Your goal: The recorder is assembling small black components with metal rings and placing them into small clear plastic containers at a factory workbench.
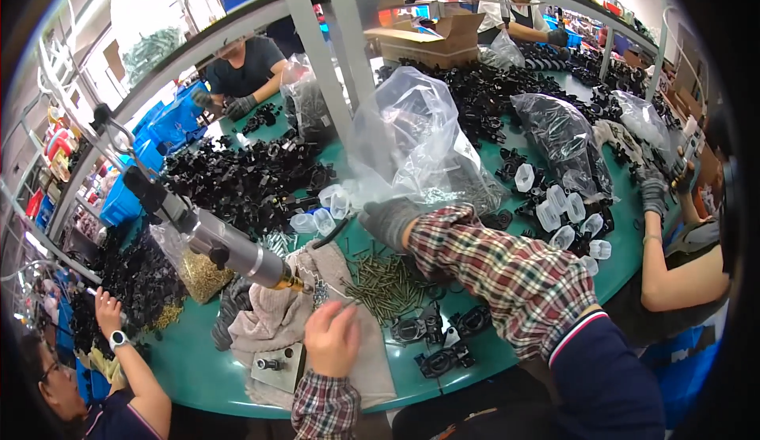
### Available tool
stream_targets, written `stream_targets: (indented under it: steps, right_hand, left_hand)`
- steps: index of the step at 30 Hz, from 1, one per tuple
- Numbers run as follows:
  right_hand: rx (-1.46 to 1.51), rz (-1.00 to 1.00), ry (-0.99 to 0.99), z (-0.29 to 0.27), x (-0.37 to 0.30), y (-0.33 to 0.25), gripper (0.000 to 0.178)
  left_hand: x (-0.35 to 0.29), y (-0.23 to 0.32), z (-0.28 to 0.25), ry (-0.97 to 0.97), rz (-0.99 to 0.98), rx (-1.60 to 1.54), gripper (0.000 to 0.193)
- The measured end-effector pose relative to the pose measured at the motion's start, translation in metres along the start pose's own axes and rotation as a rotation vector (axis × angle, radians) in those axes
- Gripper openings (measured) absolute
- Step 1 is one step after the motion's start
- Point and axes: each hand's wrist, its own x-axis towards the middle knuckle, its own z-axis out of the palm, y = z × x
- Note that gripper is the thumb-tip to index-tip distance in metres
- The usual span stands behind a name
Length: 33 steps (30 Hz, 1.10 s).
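From here, below the power driver (233, 251), the left hand (332, 340) half-curls, hold blurred; drifting up could nick it. Right of the driver, I can't tell the gloved right hand's (388, 223) hold.

Grey glove (388, 223), red-black-cream checked sleeve (499, 274), green tabletop (207, 383), brassy screws (384, 285), beige cloth (273, 313), black parts (237, 172)

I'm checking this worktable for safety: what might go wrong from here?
The bare left hand appears close to the tip of the grey cylindrical metal tool, so it might get pinched if the tool starts. The loose brass-coloured metal screws lie beside the black plastic parts, so some could roll in among them.
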Motion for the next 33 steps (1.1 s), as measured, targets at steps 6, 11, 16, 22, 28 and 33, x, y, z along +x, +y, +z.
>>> stream_targets:
  steps: [6,11,16,22,28,33]
  right_hand:
    - [0.031,0.188,-0.062,-0.004,0.030,-0.019,0.028]
    - [-0.071,-0.097,-0.078,-0.013,-0.006,-0.015,0.035]
    - [0.142,-0.470,0.196,-0.005,-0.097,-0.019,0.041]
    - [0.250,-0.519,0.148,0.009,-0.141,-0.016,0.044]
    - [0.328,-0.533,0.155,0.022,-0.136,-0.015,0.048]
    - [0.244,-0.580,0.165,0.023,-0.129,-0.022,0.055]
  left_hand:
    - [-0.013,-0.014,-0.001,0.036,0.120,-0.148,0.032]
    - [-0.015,0.008,-0.002,-0.173,0.104,-0.096,0.037]
    - [-0.019,0.018,0.002,-0.314,0.016,-0.030,0.043]
    - [-0.008,0.030,0.016,-0.340,0.006,-0.150,0.045]
    - [-0.013,0.034,0.032,-0.433,-0.267,-0.437,0.047]
    - [-0.016,0.024,0.039,-0.405,-0.400,-0.722,0.048]
